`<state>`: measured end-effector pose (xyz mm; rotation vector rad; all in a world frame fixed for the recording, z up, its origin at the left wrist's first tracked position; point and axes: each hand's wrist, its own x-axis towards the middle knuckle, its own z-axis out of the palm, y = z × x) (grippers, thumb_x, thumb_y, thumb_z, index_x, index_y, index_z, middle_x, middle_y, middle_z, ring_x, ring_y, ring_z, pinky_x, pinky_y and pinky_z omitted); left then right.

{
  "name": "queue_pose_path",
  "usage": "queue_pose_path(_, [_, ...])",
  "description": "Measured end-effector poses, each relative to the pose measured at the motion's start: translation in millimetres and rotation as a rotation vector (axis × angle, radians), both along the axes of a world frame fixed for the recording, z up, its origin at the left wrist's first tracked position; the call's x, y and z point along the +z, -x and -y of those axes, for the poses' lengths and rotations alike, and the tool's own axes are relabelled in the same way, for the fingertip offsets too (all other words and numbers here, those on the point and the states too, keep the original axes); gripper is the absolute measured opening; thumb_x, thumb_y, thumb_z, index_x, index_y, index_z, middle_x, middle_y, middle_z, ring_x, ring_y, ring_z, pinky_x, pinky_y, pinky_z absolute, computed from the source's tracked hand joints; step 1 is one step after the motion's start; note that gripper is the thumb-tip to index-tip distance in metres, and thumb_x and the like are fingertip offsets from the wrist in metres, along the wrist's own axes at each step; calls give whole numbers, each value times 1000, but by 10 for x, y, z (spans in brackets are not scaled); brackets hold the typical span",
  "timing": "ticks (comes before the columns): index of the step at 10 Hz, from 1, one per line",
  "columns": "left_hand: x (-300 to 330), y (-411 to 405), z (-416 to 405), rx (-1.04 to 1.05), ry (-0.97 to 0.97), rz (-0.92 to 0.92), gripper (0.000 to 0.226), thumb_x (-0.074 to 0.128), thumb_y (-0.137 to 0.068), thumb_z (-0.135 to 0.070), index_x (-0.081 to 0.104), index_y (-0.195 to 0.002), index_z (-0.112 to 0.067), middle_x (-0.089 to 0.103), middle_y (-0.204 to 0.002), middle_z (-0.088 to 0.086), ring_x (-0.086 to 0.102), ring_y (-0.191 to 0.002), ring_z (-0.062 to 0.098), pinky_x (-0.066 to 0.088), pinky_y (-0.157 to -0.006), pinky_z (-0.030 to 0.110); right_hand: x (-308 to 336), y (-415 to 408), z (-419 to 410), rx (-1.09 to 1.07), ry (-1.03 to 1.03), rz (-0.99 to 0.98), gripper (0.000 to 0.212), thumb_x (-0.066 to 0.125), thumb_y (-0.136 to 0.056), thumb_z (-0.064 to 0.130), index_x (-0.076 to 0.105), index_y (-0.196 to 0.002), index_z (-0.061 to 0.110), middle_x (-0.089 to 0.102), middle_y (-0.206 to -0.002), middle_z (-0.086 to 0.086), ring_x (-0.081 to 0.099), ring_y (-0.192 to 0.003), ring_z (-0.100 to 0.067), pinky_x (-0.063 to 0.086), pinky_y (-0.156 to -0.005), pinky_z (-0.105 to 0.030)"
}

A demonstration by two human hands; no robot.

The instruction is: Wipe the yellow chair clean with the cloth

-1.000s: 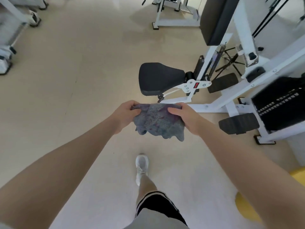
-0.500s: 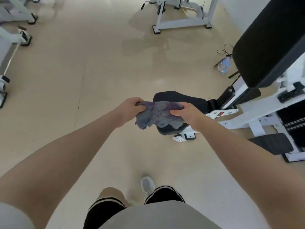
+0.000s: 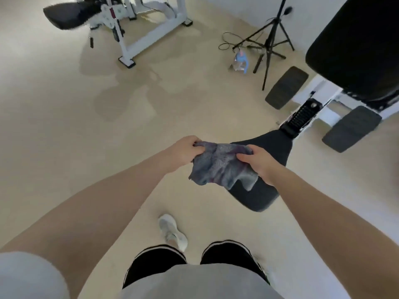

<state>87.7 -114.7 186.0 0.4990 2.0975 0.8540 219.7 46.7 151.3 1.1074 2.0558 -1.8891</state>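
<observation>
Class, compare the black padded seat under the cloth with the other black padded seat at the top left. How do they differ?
The near black padded seat looks large and sharp, partly covered by the mottled blue-grey cloth; the far black padded seat looks small, blurred, uncovered. Both are dark pads on white frames.

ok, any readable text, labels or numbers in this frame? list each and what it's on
No text in this frame can be read.
Red label on the far machine's white bracket: too blurred to read.
Blue-capped bottle on the floor: no legible print.
Cloth, black seat: no markings visible.
</observation>
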Motion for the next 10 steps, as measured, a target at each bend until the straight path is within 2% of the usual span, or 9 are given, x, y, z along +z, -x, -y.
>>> queue_pose_path(1, [-16, 437, -121, -210, 3, -101, 14, 45, -91, -6, 56, -98, -10, 56, -85, -2, 51, -82, 17, 43, -66, 25, 4, 161, 117, -167, 24, -11, 5, 58, -89, 13, 60, -94, 13, 62, -84, -4, 56, -82, -19, 45, -65, -26])
queue_pose_path(3, [-192, 459, -460, -556, 40, -151, 16, 44, -94, -10, 56, -104, -7, 57, -93, 6, 52, -83, 18, 39, -60, 21, -62, -152, 280, -459, 141, 26, 31, 66, -82, 7, 54, -110, 14, 62, -108, -11, 59, -102, -28, 49, -92, -45])
queue_pose_path(4, [-314, 349, -653, -573, 32, -128, 22, 41, -97, -15, 51, -113, -4, 59, -103, 10, 53, -89, 20, 41, -71, 29, -132, -279, 314, -642, 128, 47, 35, 61, -85, 6, 49, -117, 12, 59, -114, -10, 58, -103, -27, 50, -91, -46])
queue_pose_path(5, [-639, 295, -857, -561, 39, -186, 25, 37, -99, -18, 45, -119, -5, 59, -114, 13, 56, -100, 26, 39, -77, 28, -431, -283, 307, -708, 4, 126, 28, 58, -88, 10, 46, -114, 13, 57, -100, -3, 56, -95, -24, 50, -74, -37])
queue_pose_path(6, [-1103, 330, -1192, -514, 2, -220, 29, 39, -99, -18, 40, -124, -5, 56, -122, 15, 55, -108, 29, 39, -82, 28, -854, -140, 64, -793, -176, 167, 32, 54, -90, 11, 41, -118, 13, 54, -101, -1, 55, -103, -27, 46, -81, -35])
queue_pose_path(7, [-1698, 348, -1406, -558, -14, -319, 51, 47, -96, -21, 28, -141, -7, 36, -144, 12, 39, -130, 26, 33, -105, 34, -1366, -19, -178, -831, -384, 355, 41, 51, -92, 15, 37, -131, 17, 44, -131, -10, 44, -120, -31, 40, -100, -44])
queue_pose_path(8, [-2216, 268, -1354, -911, 51, -465, 49, 41, -99, -25, 28, -145, -12, 16, -156, 7, 18, -142, 24, 20, -113, 35, -1815, -7, -120, -446, -681, 450, 33, 42, -96, 16, 49, -128, 20, 38, -141, -6, 36, -127, -28, 26, -111, -42])
queue_pose_path(9, [-2525, 191, -1243, -1217, 169, -460, 51, 33, -101, -29, 20, -148, -17, -4, -158, 3, -1, -146, 21, 14, -116, 36, -2157, -7, 18, -73, -702, 474, 36, 31, -100, 25, 45, -133, 23, 33, -147, 1, 25, -137, -19, 10, -115, -40])
queue_pose_path(10, [-2481, 228, -1213, -1283, 214, -423, 55, 34, -100, -27, 11, -150, -22, -11, -158, -1, -8, -145, 19, 15, -116, 38, -2190, -54, 54, 61, -641, 493, 40, 28, -100, 31, 35, -139, 25, 19, -154, 1, 12, -143, -19, 6, -116, -41])
